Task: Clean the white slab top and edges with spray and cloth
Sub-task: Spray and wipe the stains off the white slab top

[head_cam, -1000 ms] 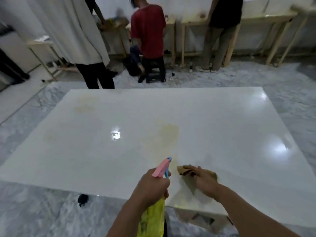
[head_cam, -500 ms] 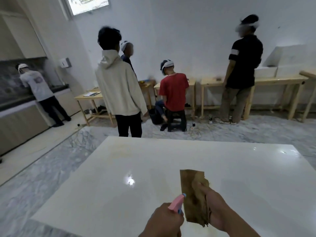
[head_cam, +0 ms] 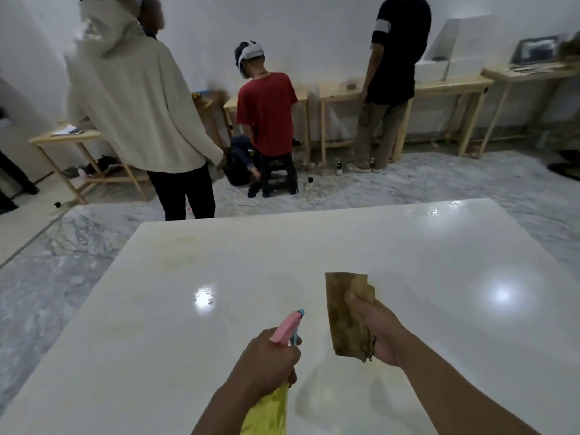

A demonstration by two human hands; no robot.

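The white slab fills the near and middle part of the scene, glossy, with bright light reflections on its left and right parts and faint yellowish staining toward its far-left corner and near its middle; its far edge runs across the view in front of the marble floor.

The person's left hand is closed around the neck of the spray bottle, held above the near part of the slab; the bottle's body is yellow and its pink head with a blue tip points away toward the far side; whether a finger sits on the trigger cannot be told.

The right hand is just to the right of the bottle, also above the slab; its fingers and thumb pinch a folded brown cloth, which stands up and hangs down from the grip, clear of the slab surface; the cloth looks stained and frayed at its lower edge.

Beyond the slab, a person in a cream hoodie stands at the far left with their back turned; a person in a red shirt sits on a dark stool further back; a person in a black shirt stands at the wooden benches along the far wall.
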